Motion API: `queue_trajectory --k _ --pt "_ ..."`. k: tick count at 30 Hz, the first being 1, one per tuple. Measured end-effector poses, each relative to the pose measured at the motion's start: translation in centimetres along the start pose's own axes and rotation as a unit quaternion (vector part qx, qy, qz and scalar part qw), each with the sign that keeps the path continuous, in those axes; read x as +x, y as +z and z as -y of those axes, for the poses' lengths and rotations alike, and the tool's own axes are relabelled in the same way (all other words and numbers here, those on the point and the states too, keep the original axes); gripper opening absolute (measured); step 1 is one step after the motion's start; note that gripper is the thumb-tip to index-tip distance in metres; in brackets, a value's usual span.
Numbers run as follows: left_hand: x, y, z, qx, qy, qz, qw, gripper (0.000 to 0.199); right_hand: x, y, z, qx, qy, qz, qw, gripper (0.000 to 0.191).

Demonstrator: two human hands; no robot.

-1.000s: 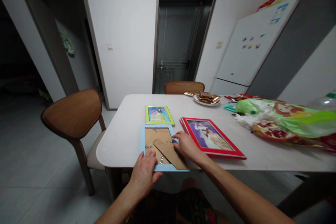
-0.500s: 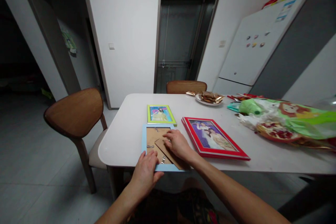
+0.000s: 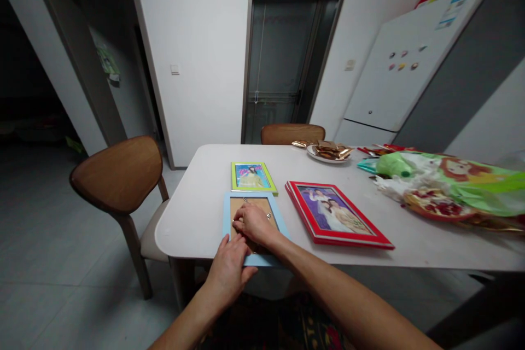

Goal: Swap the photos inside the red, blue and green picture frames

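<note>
A light blue picture frame (image 3: 227, 219) lies back side up at the table's near edge, its brown backing board (image 3: 237, 203) showing metal clips. My left hand (image 3: 230, 262) rests on the frame's lower left part, fingers spread over the board and rim. Above the board, my right hand (image 3: 252, 222) has its fingers bent and closed near a clip at the left; what they hold, if anything, is hidden. Just behind lies a lime green frame (image 3: 251, 176) with a picture. To the right, a red frame (image 3: 340, 216) shows a picture of people.
On the white table (image 3: 197, 197) stand a plate of wrapped snacks (image 3: 328, 151) at the back and an opened fruit (image 3: 438, 205) beside a green plastic bag (image 3: 484, 180) at the right. Wooden chairs (image 3: 118, 172) stand at the left and behind.
The brown stand flap that lay slanted across the board now lies out of sight under my right hand and arm or flat. My right hand has moved left and closed its fingers.
</note>
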State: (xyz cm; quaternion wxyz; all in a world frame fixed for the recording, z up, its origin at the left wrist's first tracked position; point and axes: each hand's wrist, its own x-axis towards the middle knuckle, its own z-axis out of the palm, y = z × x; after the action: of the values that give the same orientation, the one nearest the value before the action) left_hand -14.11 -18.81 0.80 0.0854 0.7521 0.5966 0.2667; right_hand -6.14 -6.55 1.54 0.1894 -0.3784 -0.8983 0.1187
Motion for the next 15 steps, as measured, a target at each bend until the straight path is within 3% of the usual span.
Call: queue_trajectory --k 3,8,15 --pt "0.0 0.1 0.1 0.009 -0.006 0.011 1.0 0.041 0.4 -0.2 -0.7 -0.02 0.02 -0.005 1.0 0.023" --pt "-0.1 0.3 0.2 0.016 -0.008 0.01 1.0 0.037 1.6 -0.2 -2.7 -0.076 0.122 -0.035 0.989 0.033" --pt "0.0 0.4 0.4 0.013 0.002 0.002 1.0 0.032 2.6 0.3 -3.1 -0.088 0.167 -0.015 0.982 0.034"
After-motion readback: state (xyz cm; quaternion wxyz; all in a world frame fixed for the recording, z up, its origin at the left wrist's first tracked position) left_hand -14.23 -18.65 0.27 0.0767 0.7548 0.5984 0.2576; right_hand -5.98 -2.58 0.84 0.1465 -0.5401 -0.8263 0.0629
